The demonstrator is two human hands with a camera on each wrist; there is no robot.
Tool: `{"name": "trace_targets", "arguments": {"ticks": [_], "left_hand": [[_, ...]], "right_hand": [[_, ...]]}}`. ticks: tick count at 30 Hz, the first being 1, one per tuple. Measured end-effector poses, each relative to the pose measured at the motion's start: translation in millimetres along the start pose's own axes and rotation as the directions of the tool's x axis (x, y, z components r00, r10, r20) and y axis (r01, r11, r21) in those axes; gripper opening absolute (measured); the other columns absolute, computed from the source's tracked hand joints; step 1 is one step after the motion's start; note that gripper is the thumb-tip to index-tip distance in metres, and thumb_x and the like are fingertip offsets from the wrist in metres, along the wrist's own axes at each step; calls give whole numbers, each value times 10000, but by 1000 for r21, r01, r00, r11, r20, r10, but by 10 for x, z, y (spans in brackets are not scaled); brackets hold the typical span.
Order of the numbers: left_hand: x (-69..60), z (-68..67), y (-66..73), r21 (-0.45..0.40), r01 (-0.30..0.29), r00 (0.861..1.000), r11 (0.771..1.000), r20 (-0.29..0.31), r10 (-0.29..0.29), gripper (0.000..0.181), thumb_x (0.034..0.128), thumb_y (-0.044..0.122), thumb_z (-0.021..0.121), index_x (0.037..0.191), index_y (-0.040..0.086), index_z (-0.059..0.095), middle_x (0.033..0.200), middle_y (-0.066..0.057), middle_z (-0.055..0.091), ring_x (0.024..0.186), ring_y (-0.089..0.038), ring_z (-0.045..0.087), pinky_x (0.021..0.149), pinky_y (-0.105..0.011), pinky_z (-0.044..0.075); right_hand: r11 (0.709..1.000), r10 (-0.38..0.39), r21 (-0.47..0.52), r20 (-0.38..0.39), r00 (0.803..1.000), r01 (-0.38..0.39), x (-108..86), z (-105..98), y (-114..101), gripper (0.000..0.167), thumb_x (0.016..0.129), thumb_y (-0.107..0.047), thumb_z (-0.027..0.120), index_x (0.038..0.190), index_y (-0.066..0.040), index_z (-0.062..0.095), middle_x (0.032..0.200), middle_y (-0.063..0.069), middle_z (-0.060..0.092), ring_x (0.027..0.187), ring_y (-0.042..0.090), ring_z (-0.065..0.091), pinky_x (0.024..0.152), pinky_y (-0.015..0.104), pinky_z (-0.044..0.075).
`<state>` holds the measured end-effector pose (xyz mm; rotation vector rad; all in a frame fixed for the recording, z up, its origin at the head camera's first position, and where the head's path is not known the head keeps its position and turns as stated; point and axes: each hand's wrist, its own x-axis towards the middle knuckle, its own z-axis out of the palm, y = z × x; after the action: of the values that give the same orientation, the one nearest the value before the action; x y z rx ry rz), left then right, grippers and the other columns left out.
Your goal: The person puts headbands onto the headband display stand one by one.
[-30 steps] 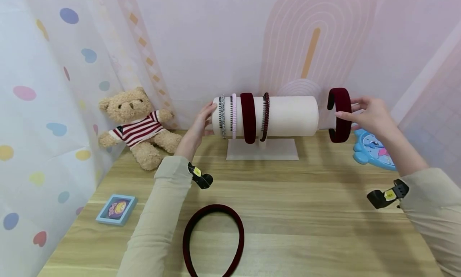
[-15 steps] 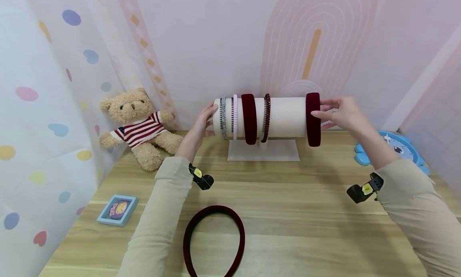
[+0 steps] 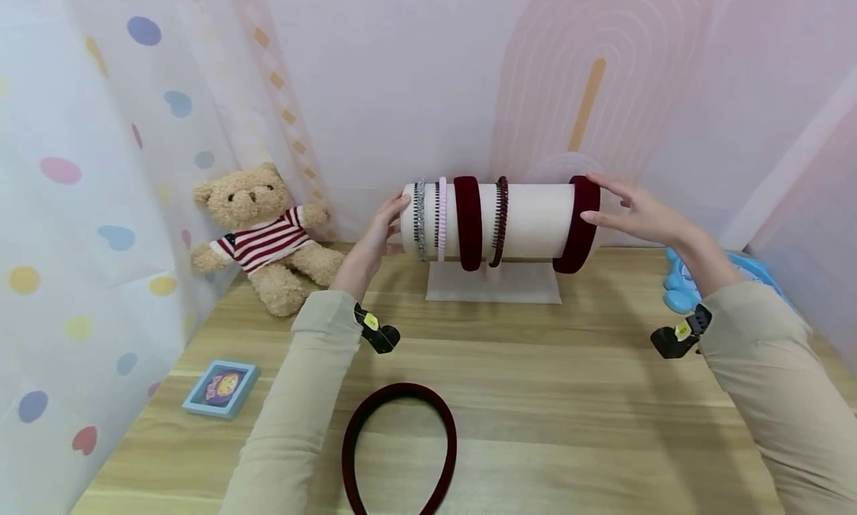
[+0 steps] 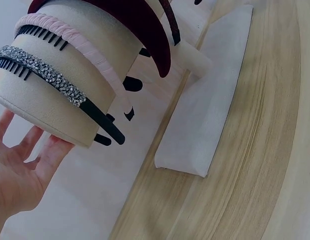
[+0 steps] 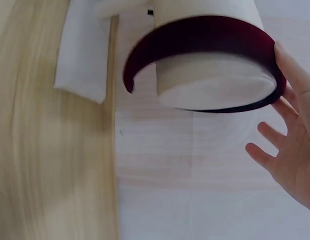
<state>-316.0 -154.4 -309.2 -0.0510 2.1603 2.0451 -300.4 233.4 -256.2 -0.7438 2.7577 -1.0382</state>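
Note:
A cream headband display roll (image 3: 538, 221) lies sideways on its stand. Around it sit a silver glitter headband (image 4: 42, 70), a pink headband (image 4: 80, 42), a wide dark red headband (image 3: 469, 223) and a thin dark beaded headband (image 3: 501, 221). My left hand (image 3: 373, 240) rests its fingertips against the roll's left end, fingers fairly straight. At the right end, my right hand (image 3: 646, 211) pinches the upper part of another wide dark red headband (image 3: 577, 225) between thumb and index finger. That headband leans, its lower end farther left; its other fingers (image 5: 270, 135) are spread.
A further dark red headband (image 3: 446, 411) lies on the wooden table near the front. Left of it is a small blue picture frame (image 3: 221, 388). A teddy bear (image 3: 261, 236) sits back left; a blue toy clock (image 3: 681, 288) lies behind my right forearm.
My right hand has moved left, bringing the wide dark red headband from beside the roll onto its right end, where it now tilts. My left hand stays at the roll's left end.

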Motion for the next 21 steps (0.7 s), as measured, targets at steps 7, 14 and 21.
{"name": "trace_targets", "arguments": {"ticks": [7, 14, 21], "left_hand": [[12, -2, -1, 7, 3, 1000, 1000, 1, -3, 614, 899, 477, 398, 1454, 336, 177, 1518, 6, 222, 1309, -267, 325, 1020, -506, 342], [11, -9, 0, -2, 12, 1000, 1000, -9, -12, 625, 896, 477, 412, 1456, 331, 176, 1520, 6, 220, 1307, -265, 329, 1022, -506, 342], [9, 1, -1, 2, 2, 1000, 1000, -1, -2, 622, 902, 473, 399, 1459, 323, 167, 1520, 0, 219, 1310, -269, 321, 1028, -507, 331]], "right_hand": [[998, 61, -26, 32, 998, -61, 41, -70, -24, 727, 865, -317, 606, 1462, -167, 220, 1530, 134, 155, 1365, 441, 142, 1065, 620, 153], [994, 103, -49, 72, 992, -99, 61, -114, -47, 745, 856, -371, 608, 1465, -217, 208, 1529, 162, 125, 1380, 429, 109, 1056, 639, 150], [993, 110, -61, 91, 990, -105, 66, -136, -26, 767, 853, -380, 613, 1469, -206, 191, 1528, 157, 131, 1401, 375, 92, 1070, 625, 132]]}}
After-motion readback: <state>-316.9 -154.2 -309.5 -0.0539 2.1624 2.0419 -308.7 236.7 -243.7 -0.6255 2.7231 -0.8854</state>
